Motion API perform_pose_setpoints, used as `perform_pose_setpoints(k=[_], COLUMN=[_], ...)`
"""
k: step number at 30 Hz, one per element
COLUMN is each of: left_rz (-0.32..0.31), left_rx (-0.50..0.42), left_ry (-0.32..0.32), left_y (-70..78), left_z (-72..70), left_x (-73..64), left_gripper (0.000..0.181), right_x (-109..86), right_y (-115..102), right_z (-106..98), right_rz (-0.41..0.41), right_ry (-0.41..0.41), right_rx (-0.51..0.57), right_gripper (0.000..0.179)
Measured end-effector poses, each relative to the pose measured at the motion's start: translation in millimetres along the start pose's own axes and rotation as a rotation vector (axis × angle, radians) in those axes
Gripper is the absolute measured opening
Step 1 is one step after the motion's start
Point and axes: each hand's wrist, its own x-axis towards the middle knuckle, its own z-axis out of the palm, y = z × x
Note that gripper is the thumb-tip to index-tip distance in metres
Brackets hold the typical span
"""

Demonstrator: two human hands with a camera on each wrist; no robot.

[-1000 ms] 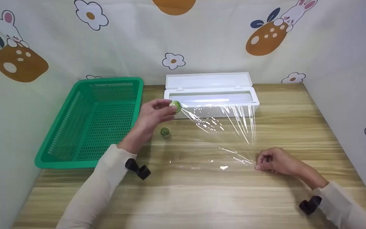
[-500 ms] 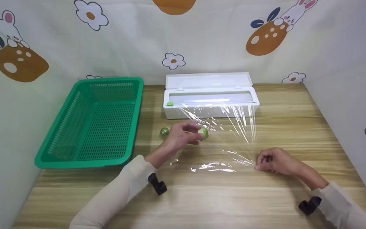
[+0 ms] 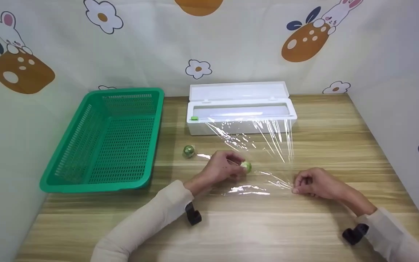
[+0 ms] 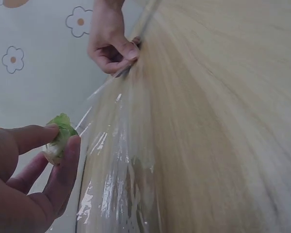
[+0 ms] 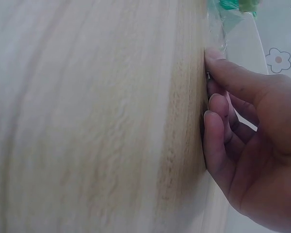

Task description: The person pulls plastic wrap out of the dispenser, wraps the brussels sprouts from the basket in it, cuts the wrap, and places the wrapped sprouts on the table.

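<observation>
My left hand (image 3: 224, 166) pinches a small Brussels sprout (image 3: 246, 166) between thumb and fingertips, over the sheet of cling film (image 3: 247, 189). In the left wrist view the sprout (image 4: 61, 138) shows its pale cut base and green leaves, apart from the film. My right hand (image 3: 315, 183) pinches the film's near right corner at the tabletop, with its other fingers curled. The film stretches back to a white cling film dispenser (image 3: 213, 128), whose lid stands up. Left of the film lies a second sprout (image 3: 188, 151), shiny as if wrapped.
A green plastic basket (image 3: 154, 145) with slotted sides stands on the left of the wooden table (image 3: 231, 233). On the dispenser's front rim sits a green slider (image 3: 194, 118) at the left end. Patterned cloth walls (image 3: 151, 54) enclose the table's back and sides.
My left hand has carried the sprout from the dispenser's left front corner toward me and to the right, over the film. My right hand has stayed at the film's corner.
</observation>
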Motion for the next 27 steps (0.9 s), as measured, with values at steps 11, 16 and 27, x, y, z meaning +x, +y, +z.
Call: perform_pose_setpoints(k=[11,16,27], left_rz=[0.064,0.073,0.068], left_rx=[0.244,0.276,0.261], left_ry=[-0.013,-0.005,-0.017], left_y=[-12.2,-13.3,-14.3], left_z=[6.2,6.4,4.1], left_x=[8.8,10.4,9.3], left_gripper=[0.028,0.028,0.032], right_x=[-0.8,-0.1,0.2], right_y=[-2,-2,0], right_z=[-1,0,0], right_rz=[0.017,0.013,0.02], right_ry=[0.007,0.009,0.008], right_rx=[-0.012,-0.007,-0.004], right_gripper=[0.019,0.018,0.017])
